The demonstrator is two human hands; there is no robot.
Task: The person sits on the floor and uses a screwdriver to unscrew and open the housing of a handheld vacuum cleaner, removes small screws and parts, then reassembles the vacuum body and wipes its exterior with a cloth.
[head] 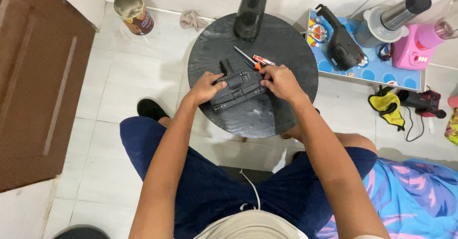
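Matt black plastic casing (237,90); scuffed dark tabletop (253,119)

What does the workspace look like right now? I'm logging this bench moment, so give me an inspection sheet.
Surface: round black table, scuffed, over white floor tiles.
Job's things: black plastic device part lying flat at the table's middle.
Clutter: screwdriver and small red-and-white tool beside the part; dark cylinder at the far edge.
Hands: left hand and right hand both grip the part's ends.
Cables: black cord on the floor, right.
Surroundings: tin can, rag, black handheld vacuum on a blue tray, brown door.
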